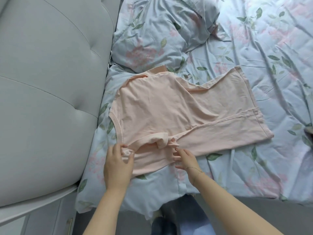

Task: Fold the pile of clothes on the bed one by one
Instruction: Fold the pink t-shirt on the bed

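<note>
A pale pink T-shirt [169, 107] lies spread on the floral bed sheet [254, 48], its hem toward the right and its neck end toward the left. One sleeve is folded in across the near side. My left hand [118, 165] grips a bunched bit of the shirt's near left corner. A little to the right, my right hand [183, 156] pinches the rumpled cuff of the folded-in sleeve. A thin bracelet sits on the right wrist.
A grey padded headboard [50, 82] fills the left side. Two pillows [152, 36] in the same floral fabric lie beyond the shirt. The near bed edge [237, 195] runs below my arms, with grey floor under it.
</note>
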